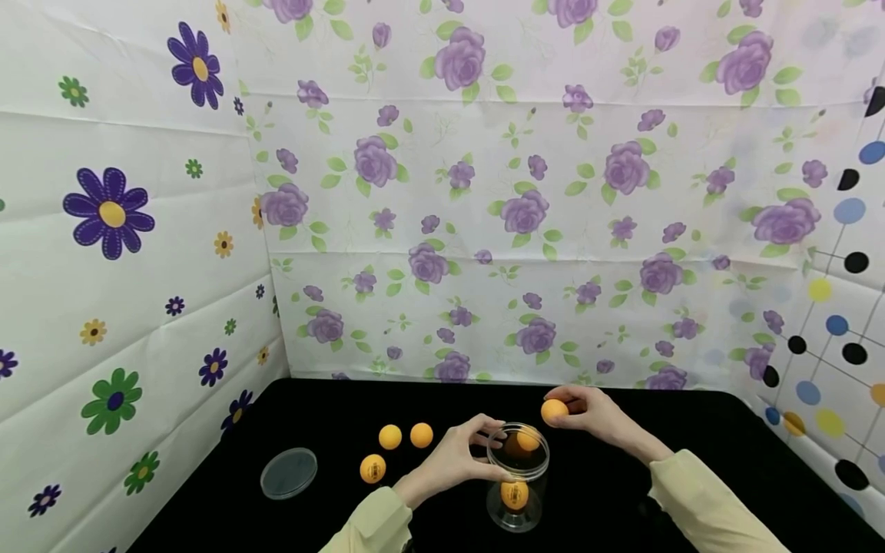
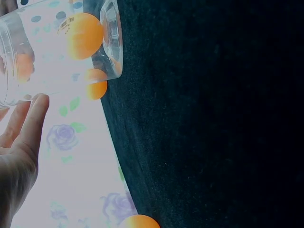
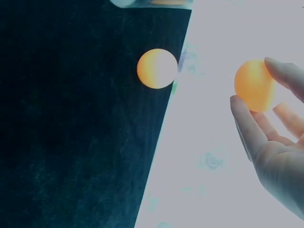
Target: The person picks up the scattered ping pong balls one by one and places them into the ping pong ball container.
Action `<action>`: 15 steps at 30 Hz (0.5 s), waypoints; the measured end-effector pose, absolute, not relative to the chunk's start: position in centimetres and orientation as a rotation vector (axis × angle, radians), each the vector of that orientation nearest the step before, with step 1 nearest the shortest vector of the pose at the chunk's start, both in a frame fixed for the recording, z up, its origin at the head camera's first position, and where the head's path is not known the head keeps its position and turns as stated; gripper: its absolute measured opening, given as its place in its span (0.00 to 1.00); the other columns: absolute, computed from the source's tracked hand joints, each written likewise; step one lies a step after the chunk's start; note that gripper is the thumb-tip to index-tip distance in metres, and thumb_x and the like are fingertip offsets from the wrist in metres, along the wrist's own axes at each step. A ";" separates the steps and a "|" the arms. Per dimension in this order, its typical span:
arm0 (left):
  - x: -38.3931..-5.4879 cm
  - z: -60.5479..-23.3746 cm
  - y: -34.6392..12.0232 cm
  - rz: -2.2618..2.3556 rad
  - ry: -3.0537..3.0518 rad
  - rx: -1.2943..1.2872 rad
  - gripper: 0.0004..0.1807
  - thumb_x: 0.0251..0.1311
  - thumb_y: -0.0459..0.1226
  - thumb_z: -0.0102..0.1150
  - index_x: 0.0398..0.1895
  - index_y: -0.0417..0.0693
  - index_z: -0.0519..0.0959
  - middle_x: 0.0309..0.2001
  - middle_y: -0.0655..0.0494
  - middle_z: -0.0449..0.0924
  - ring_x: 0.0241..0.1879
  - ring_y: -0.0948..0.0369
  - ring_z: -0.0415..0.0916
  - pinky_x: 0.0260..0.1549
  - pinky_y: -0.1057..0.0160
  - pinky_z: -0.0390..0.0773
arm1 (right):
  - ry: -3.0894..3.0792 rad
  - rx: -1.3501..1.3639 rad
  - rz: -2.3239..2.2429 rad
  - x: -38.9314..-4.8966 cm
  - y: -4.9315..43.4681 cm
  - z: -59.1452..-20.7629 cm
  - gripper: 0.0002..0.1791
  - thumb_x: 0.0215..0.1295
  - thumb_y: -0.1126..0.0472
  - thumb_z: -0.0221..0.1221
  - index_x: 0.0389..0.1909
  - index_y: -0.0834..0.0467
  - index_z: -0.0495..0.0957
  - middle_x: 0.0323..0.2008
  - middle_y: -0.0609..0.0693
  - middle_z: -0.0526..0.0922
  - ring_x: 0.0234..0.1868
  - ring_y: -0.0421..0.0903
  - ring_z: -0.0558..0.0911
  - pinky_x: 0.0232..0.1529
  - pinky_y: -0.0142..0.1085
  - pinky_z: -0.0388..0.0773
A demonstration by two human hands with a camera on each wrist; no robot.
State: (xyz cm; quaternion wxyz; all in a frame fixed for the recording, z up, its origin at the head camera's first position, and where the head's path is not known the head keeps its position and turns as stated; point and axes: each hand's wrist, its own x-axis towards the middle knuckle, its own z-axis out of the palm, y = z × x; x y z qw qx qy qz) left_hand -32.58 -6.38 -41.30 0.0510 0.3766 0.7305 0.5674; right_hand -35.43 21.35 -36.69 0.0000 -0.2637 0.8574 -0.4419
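Observation:
My left hand (image 1: 456,459) holds a clear plastic jar (image 1: 517,518) near its top, thumb in front and fingers round the far side. The jar stands upright and without a lid on the black table. One orange ping-pong ball (image 1: 514,495) with printed lettering lies inside at the bottom. Behind the jar, another orange ball (image 3: 157,69) rests on the table and shows through the clear wall in the head view. To the right of the rim and slightly beyond it, my right hand (image 1: 588,413) pinches an orange ping-pong ball (image 3: 255,85) between thumb and fingertips, raised over the table.
Left of the left hand lie three more orange balls, the nearest one (image 1: 372,468) bearing print. Farther left, a round clear lid (image 1: 289,473) lies flat on the black tabletop (image 1: 221,491). Flowered cloth walls (image 1: 429,192) stand at the back and sides.

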 end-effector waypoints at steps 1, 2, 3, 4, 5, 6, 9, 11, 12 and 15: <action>-32.5 -41.2 -6.4 1.728 2.219 1.149 0.30 0.49 0.36 0.67 0.56 0.44 0.68 0.49 0.50 0.72 0.45 0.57 0.72 0.37 0.64 0.77 | 2.681 -0.835 -1.399 -35.3 21.3 -36.6 0.24 0.56 0.57 0.63 0.51 0.64 0.73 0.43 0.56 0.76 0.40 0.52 0.77 0.35 0.40 0.77; -32.2 -40.9 -6.4 1.731 2.215 1.153 0.30 0.49 0.35 0.68 0.56 0.42 0.68 0.49 0.50 0.72 0.45 0.57 0.72 0.37 0.64 0.77 | 2.670 -0.839 -1.409 -35.2 21.2 -36.5 0.24 0.56 0.56 0.63 0.51 0.63 0.73 0.44 0.56 0.76 0.40 0.52 0.77 0.35 0.40 0.77; -32.0 -40.5 -6.5 1.733 2.211 1.157 0.30 0.49 0.35 0.68 0.55 0.41 0.68 0.49 0.49 0.72 0.45 0.57 0.72 0.37 0.65 0.77 | 2.654 -0.849 -1.422 -35.1 21.2 -36.4 0.24 0.56 0.56 0.63 0.52 0.64 0.73 0.44 0.57 0.75 0.40 0.52 0.77 0.36 0.40 0.77; -31.8 -40.2 -6.5 1.734 2.206 1.157 0.30 0.49 0.35 0.68 0.55 0.40 0.68 0.49 0.48 0.72 0.45 0.56 0.72 0.37 0.65 0.77 | 2.643 -0.852 -1.434 -35.0 21.1 -36.3 0.24 0.57 0.56 0.62 0.52 0.63 0.73 0.44 0.57 0.75 0.41 0.53 0.77 0.36 0.40 0.76; -31.5 -39.9 -6.5 1.734 2.202 1.157 0.30 0.49 0.35 0.67 0.55 0.39 0.68 0.49 0.47 0.72 0.45 0.56 0.72 0.37 0.65 0.77 | 2.634 -0.855 -1.442 -35.0 21.0 -36.2 0.24 0.57 0.56 0.62 0.52 0.64 0.73 0.44 0.57 0.75 0.41 0.53 0.77 0.36 0.41 0.76; -31.2 -39.6 -6.6 1.732 2.200 1.158 0.29 0.49 0.34 0.67 0.55 0.38 0.68 0.49 0.46 0.72 0.45 0.55 0.72 0.37 0.65 0.77 | 2.627 -0.853 -1.451 -34.9 21.0 -36.1 0.24 0.57 0.56 0.62 0.52 0.63 0.73 0.44 0.56 0.75 0.41 0.52 0.77 0.36 0.40 0.76; -30.6 -38.9 -6.6 1.722 2.198 1.153 0.29 0.49 0.35 0.67 0.55 0.36 0.68 0.49 0.44 0.72 0.45 0.54 0.72 0.37 0.65 0.77 | 2.608 -0.853 -1.474 -34.7 20.7 -36.0 0.25 0.57 0.55 0.62 0.53 0.63 0.72 0.45 0.55 0.75 0.42 0.52 0.77 0.37 0.40 0.76; -30.4 -38.6 -6.7 1.717 2.201 1.151 0.29 0.50 0.35 0.67 0.55 0.36 0.68 0.49 0.43 0.71 0.45 0.54 0.72 0.37 0.64 0.77 | 2.607 -0.850 -1.483 -34.6 20.6 -35.9 0.26 0.57 0.55 0.62 0.54 0.63 0.72 0.44 0.55 0.76 0.41 0.51 0.77 0.37 0.40 0.76; -30.4 -38.6 -6.7 1.719 2.201 1.154 0.29 0.50 0.35 0.67 0.54 0.36 0.68 0.49 0.43 0.71 0.45 0.54 0.73 0.37 0.65 0.77 | 2.602 -0.852 -1.491 -34.6 20.5 -35.9 0.26 0.57 0.55 0.62 0.54 0.63 0.72 0.44 0.54 0.76 0.41 0.50 0.77 0.37 0.40 0.76; -30.4 -38.6 -6.7 1.725 2.198 1.157 0.29 0.50 0.35 0.67 0.54 0.36 0.68 0.49 0.44 0.72 0.45 0.55 0.73 0.37 0.65 0.77 | 2.579 -0.879 -1.515 -34.4 20.3 -35.7 0.25 0.57 0.56 0.62 0.54 0.64 0.72 0.44 0.55 0.76 0.41 0.51 0.77 0.38 0.39 0.76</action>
